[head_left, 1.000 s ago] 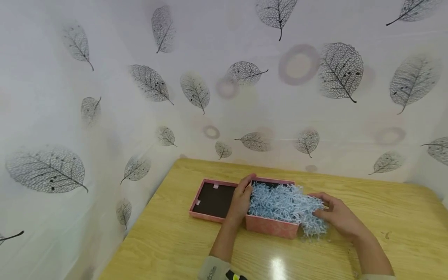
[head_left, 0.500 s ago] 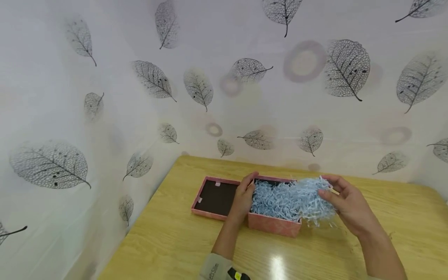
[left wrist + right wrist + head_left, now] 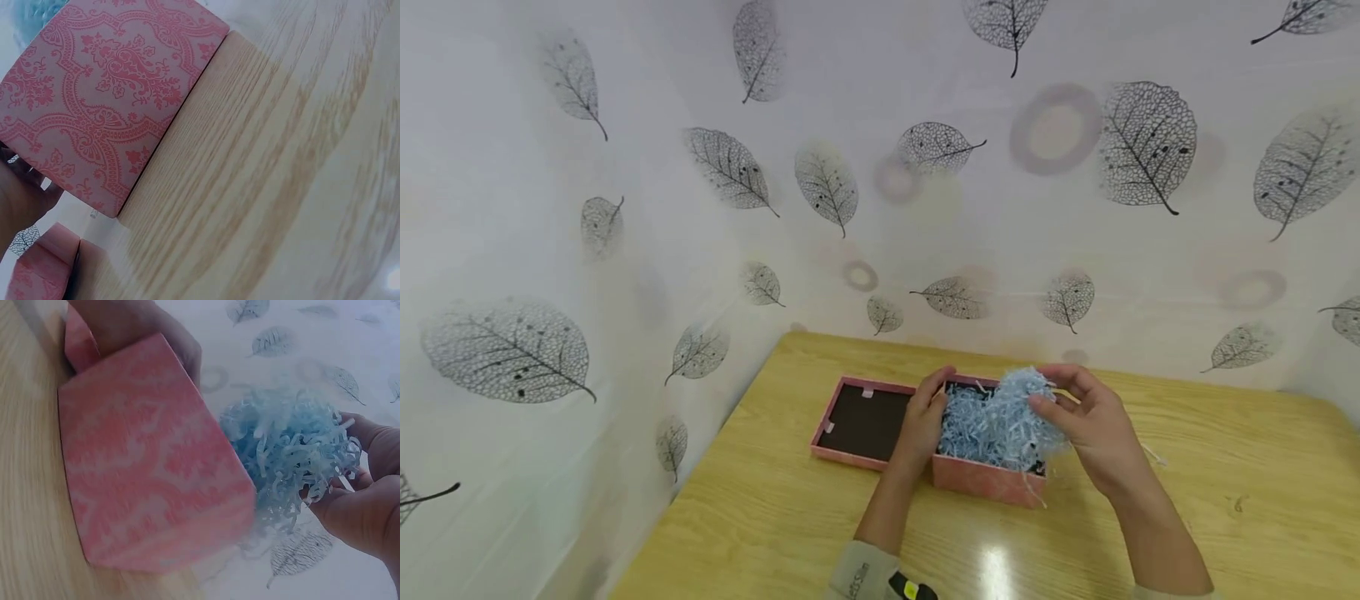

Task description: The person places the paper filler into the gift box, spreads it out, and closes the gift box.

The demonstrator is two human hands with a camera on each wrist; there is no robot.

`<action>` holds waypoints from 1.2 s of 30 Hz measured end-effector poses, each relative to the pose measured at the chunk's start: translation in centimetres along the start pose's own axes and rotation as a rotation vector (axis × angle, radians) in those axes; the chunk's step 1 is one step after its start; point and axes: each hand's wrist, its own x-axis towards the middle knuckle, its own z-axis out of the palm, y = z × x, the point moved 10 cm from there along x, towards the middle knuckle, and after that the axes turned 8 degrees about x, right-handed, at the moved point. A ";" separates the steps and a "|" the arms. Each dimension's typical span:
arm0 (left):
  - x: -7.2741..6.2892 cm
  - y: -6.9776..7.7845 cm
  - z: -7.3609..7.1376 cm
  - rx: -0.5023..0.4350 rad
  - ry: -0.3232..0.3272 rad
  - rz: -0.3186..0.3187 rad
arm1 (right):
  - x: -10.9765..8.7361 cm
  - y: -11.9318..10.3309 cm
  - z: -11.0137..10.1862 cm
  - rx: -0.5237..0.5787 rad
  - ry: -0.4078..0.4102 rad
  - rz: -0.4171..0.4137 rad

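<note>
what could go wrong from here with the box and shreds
The blue shredded paper in the right hand looks loosely tangled over the pink box, so bits may spill onto the table. The pink box might shift if the left hand at its side eases off.

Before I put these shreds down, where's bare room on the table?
Bare table lies in front of the lid, in front of the box between your arms, and right of your right arm, bar a stray strand and small mark. Crowded around the box: lid and left hand to its left, shreds inside, right hand at its right.
</note>
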 end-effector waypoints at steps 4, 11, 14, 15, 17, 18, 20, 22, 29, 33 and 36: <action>0.1 -0.3 0.2 -0.019 -0.009 0.001 | 0.8 1.7 2.1 -0.073 -0.023 0.077; 0.1 0.0 0.6 -0.013 0.014 0.022 | 1.8 4.1 4.1 -0.138 -0.095 0.151; 0.1 0.5 0.7 -0.010 0.013 0.048 | 1.9 4.4 4.5 -0.179 -0.128 0.168; 0.2 0.7 0.7 -0.016 0.013 0.049 | 1.9 4.3 4.5 -0.197 -0.134 0.170; 0.3 0.8 0.7 -0.021 0.011 0.049 | 1.9 3.7 4.3 -0.205 -0.139 0.169; 0.3 0.9 0.7 -0.023 0.012 0.051 | 1.9 3.3 4.1 -0.200 -0.140 0.165; 0.4 1.0 0.8 -0.020 0.012 0.050 | 1.8 2.2 3.5 -0.183 -0.140 0.149; 0.5 1.0 0.8 -0.008 0.014 0.053 | 1.7 0.8 2.6 -0.161 -0.144 0.117; 0.3 0.4 0.5 -0.001 0.015 0.039 | 0.9 -2.4 0.2 -0.001 -0.206 -0.003; 0.3 0.2 0.2 0.010 0.022 0.049 | 0.9 -1.4 1.7 0.189 -0.298 0.061; 0.2 0.1 0.0 0.021 0.032 0.050 | 1.0 0.6 4.2 0.237 -0.376 0.161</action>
